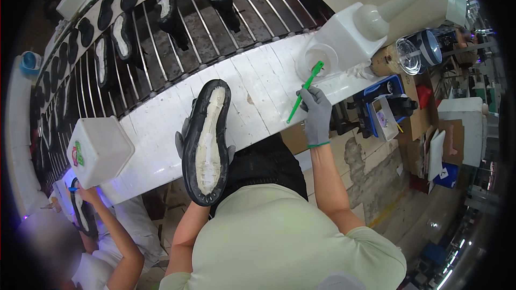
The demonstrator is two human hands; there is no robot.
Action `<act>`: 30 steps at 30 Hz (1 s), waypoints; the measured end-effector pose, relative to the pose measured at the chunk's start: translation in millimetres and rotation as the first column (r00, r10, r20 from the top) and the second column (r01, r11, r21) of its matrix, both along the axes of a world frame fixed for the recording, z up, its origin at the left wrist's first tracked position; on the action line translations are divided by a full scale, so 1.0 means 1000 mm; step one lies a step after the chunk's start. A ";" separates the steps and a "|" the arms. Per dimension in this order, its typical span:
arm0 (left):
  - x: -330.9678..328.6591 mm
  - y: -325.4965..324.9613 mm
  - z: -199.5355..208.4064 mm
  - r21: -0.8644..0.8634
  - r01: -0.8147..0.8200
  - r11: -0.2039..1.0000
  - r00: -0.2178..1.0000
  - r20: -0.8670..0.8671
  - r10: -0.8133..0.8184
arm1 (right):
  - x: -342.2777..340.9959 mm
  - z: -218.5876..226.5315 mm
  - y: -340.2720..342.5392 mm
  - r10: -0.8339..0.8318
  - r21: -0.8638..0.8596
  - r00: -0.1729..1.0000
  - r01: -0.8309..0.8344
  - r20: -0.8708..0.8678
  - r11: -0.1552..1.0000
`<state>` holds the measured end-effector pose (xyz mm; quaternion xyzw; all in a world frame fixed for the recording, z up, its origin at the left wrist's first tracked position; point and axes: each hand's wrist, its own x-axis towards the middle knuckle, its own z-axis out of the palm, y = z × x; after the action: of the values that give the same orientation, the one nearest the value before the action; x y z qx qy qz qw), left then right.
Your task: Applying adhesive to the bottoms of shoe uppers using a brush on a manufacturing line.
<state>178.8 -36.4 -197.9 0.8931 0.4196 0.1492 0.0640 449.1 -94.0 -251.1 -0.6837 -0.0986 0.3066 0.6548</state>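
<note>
A black shoe upper point(189, 167), its underside turned up and showing a long cream-white middle strip, is gripped from beneath by my left hand point(181, 138) in a grey glove. Only that hand's fingertips show at the shoe's two sides. In its grey glove, my right hand point(318, 115) pinches a thin green brush point(301, 96) over the white bench. The upper end of this brush is at a round translucent dish point(326, 70) beside a white squeeze bottle point(349, 29); whether it touches the contents I cannot tell.
Beyond the white bench point(258, 88) runs a rack of metal rods point(153, 48) bearing several black shoe uppers. A white square container point(99, 147) stands at the left, near a co-worker's arm point(115, 231). At the right are a blue basket point(371, 94) and a lidded plastic cup point(408, 56).
</note>
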 end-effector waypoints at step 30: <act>0.004 0.002 -0.019 -0.119 -0.098 0.988 0.971 0.206 0.121 | 0.076 0.083 0.019 0.907 -0.824 0.050 0.442 0.419 0.356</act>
<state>182.5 -34.2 -216.6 0.8427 0.4664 0.2242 0.1484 525.4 -74.7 -168.5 -0.8622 -0.4732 -0.0875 -0.1581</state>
